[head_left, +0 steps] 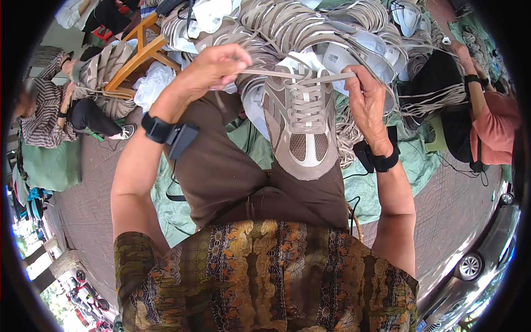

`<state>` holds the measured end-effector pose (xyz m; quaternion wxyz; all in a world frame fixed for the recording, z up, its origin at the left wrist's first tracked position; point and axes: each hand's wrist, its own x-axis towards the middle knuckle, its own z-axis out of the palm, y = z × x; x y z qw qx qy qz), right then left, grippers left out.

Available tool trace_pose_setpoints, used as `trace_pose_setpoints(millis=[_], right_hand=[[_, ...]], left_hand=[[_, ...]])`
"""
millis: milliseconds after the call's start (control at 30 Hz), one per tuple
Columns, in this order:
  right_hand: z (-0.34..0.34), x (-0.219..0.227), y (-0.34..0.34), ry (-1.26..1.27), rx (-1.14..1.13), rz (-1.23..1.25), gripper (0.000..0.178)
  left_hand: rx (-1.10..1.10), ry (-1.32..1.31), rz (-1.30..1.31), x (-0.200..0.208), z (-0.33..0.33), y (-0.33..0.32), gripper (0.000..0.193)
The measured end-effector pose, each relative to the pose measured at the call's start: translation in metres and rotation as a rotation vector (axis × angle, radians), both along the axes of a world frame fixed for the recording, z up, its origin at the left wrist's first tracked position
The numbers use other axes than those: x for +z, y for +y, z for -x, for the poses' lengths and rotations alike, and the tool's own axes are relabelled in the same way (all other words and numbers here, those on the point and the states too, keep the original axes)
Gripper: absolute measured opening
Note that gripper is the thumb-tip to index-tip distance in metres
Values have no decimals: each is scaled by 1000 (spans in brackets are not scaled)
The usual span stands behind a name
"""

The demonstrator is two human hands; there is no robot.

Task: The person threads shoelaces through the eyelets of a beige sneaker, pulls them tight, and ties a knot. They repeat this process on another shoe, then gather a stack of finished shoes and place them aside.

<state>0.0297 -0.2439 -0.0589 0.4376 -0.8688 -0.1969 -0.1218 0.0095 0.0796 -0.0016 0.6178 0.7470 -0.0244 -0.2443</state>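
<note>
A taupe and white shoe upper (305, 130) lies over my right thigh, toe toward me, with flat beige lacing crossing its front. Both ends of the shoelace (265, 72) are drawn out sideways near the top eyelets. My left hand (221, 65) pinches one end to the left of the upper, fingers closed. On the other side, my right hand (366, 99) grips the opposite end between thumb and forefinger. The lace looks taut between each hand and the upper. White stuffing shows at the upper's collar.
Beyond my knees lies a big heap of similar shoe uppers (326, 27). A wooden chair frame (135, 58) and a white plastic bag (155, 83) are at left. Green sheeting (381, 191) covers ground beside me. Co-workers sit at left (47, 113) and right (492, 127); a car (487, 254) stands at lower right.
</note>
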Motion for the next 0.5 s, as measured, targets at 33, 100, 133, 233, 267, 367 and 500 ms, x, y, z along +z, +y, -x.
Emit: trace_pose_setpoints(millis=[33,100,133,233,267,367,500], right_hand=[[-2,-3,1,-9,20,-32,19],[-3,-7,9,-26,75,-102,20],[-2,-7,12,-2,87,-118,20],[0,-3,19,89,128,-130,19],[0,-1,15,133,122,-108,20],[-2,-3,1,197,189,-102,10],[-2,11,-13,255,179,-98,24]], left_hand=[[33,54,69,-2,3,8,13],[58,139,146,-3,10,28,13],[41,169,157,-3,13,38,14],[102,-165,-175,-26,22,50,17],[130,-346,-343,-27,23,44,18],[110,-546,-554,-15,22,20,20],[-87,-780,-464,-11,27,-39,30]])
